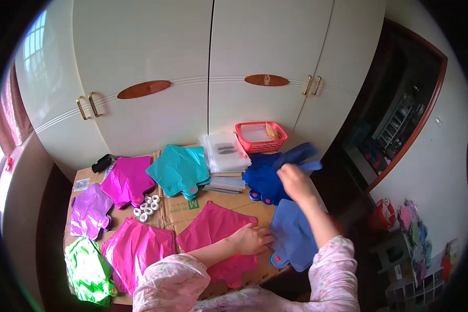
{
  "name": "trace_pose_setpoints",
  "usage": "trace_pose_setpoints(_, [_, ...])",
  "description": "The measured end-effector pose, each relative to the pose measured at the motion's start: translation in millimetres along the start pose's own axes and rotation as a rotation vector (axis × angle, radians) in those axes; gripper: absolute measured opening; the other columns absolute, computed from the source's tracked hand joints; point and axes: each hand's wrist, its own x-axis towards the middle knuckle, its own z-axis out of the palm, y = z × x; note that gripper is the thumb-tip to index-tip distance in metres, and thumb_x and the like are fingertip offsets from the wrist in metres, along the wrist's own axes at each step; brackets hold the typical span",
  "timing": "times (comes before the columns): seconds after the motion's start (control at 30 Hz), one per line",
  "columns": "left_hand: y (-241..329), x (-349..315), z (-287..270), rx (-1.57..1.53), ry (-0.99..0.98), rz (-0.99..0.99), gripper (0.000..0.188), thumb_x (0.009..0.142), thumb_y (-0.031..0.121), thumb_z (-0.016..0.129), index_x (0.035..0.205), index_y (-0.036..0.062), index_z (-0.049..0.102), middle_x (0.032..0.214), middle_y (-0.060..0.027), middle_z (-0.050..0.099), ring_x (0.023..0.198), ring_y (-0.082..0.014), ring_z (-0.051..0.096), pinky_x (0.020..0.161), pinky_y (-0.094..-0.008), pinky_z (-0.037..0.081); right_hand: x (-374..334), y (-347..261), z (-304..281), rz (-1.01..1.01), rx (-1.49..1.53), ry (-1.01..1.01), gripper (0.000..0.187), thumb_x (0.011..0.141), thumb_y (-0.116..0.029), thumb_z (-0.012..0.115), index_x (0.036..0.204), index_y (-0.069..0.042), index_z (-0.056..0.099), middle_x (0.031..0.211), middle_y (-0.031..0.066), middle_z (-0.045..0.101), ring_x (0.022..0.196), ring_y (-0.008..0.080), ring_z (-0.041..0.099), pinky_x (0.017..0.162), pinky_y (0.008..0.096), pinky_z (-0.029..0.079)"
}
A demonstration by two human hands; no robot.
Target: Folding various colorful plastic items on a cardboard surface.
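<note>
Cardboard top (169,218): shiny flat stacks, before white cupboards (260,47)
Right hand (295,182): fingers pinching a dark blue sheet (304,155), raised far right; blurred, its shape hard to tell
Left hand (249,240): fingers free, loosely bent, over the pink stack (216,223), near middle
Light blue stack (296,234): near right, just beside the left fingertips
Red basket (255,146): far side, beyond the dark blue stack (262,179)
</note>
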Motion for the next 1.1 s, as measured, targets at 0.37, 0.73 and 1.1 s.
trace_pose_setpoints(0.37, [-75.4, -41.1, -60.3, 0.005, 0.126, -0.26, 0.028, 0.085, 0.027, 0.061, 0.108, 0.0114, 0.065, 0.112, -0.0109, 0.062, 0.107, -0.0295, 0.058, 0.092, -0.0428, 0.045, -16.7, -49.9, 86.8, 0.203, 0.095, -0.255, 0.015, 0.081, -0.018, 0.063, 0.085, -0.005, 0.069, 0.09, 0.0082, 0.061, 0.077, 0.0279, 0.064, 0.07, 0.0405, 0.052])
trace_pose_setpoints(0.73, [-110.4, 22.2, -43.6, 0.174, 0.22, -0.422, 0.036, 0.081, 0.024, 0.062, 0.114, 0.0095, 0.061, 0.113, -0.0104, 0.062, 0.107, -0.028, 0.059, 0.092, -0.0409, 0.045, -18.7, -26.6, 104.3, 0.652, 0.386, -0.15, 0.026, 0.07, -0.026, 0.078, 0.073, -0.002, 0.069, 0.078, 0.0114, 0.066, 0.07, 0.0278, 0.065, 0.064, 0.0372, 0.049])
trace_pose_setpoints(1.1, [-131.8, 63.3, -14.7, 0.37, -0.005, -0.354, 0.056, 0.082, 0.021, 0.062, 0.135, 0.013, 0.046, 0.099, -0.0103, 0.065, 0.1, -0.0255, 0.063, 0.102, -0.0411, 0.041, -18.3, 4.7, 108.0, 1.073, 0.993, -0.145, 0.013, 0.078, -0.015, 0.073, 0.073, -0.006, 0.065, 0.067, -0.0033, 0.06, 0.062, 0.0082, 0.055, 0.057, 0.0264, 0.043])
